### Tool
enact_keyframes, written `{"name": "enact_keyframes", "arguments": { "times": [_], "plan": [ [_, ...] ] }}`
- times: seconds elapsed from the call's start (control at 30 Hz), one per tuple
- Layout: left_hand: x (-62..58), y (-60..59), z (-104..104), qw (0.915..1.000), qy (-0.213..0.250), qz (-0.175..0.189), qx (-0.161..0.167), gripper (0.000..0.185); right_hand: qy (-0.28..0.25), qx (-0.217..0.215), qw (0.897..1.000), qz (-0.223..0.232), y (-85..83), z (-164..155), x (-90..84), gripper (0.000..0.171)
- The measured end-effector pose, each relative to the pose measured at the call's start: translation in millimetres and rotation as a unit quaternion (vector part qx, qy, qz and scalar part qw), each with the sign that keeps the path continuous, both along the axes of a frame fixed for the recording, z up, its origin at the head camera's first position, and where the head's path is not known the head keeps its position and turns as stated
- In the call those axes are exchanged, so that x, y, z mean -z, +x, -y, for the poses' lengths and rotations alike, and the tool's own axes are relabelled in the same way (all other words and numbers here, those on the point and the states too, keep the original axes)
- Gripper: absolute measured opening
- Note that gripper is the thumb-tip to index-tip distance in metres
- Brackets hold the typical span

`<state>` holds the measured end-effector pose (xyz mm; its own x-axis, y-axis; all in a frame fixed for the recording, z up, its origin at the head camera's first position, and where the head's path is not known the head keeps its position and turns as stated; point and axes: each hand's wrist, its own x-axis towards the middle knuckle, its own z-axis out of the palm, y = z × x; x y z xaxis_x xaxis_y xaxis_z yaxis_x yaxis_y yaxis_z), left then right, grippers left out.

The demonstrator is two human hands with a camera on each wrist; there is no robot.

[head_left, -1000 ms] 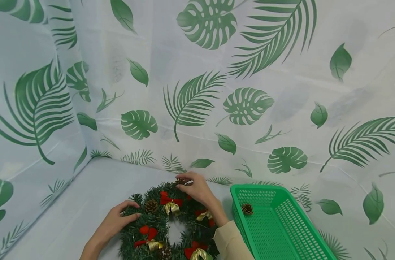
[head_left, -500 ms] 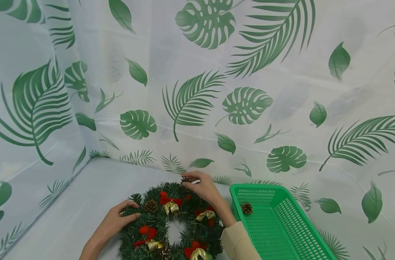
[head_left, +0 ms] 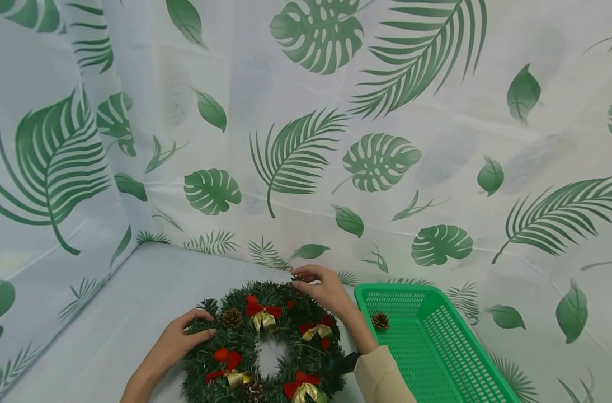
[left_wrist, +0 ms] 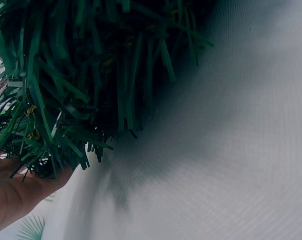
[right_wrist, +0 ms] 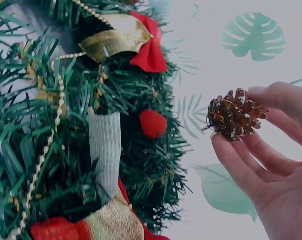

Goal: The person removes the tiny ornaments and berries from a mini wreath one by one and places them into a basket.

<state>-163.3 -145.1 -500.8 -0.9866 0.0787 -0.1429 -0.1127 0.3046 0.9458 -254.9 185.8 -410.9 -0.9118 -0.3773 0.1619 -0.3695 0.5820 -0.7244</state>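
Pine cone (right_wrist: 236, 115), pinched by right hand (head_left: 326, 290) and seemingly unplaced, is shifted rightward along far edge of wreath (head_left: 300, 354) held by left hand (head_left: 177, 340)

Head cam up high with a forward-and-down angle, wrist cams way closer in, same wreath (head_left: 246, 342) in all three

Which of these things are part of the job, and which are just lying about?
Part of the job:
pinecone, pinched by the right hand
wreath, held by the left hand
probably the green basket and its second pinecone

Just there:
leaf-print sheet, apparently backdrop
pale surface underneath
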Motion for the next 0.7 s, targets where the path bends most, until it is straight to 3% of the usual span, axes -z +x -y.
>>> {"name": "enact_keyframes", "arguments": {
  "times": [0.7],
  "plan": [
    [0.2, 0.0, 0.5, 1.0, -0.001, 0.001, 0.002, 0.038, 0.004, 0.01, 1.0, 0.018, 5.2, -26.7, -5.9, 0.028]
  ]
}}
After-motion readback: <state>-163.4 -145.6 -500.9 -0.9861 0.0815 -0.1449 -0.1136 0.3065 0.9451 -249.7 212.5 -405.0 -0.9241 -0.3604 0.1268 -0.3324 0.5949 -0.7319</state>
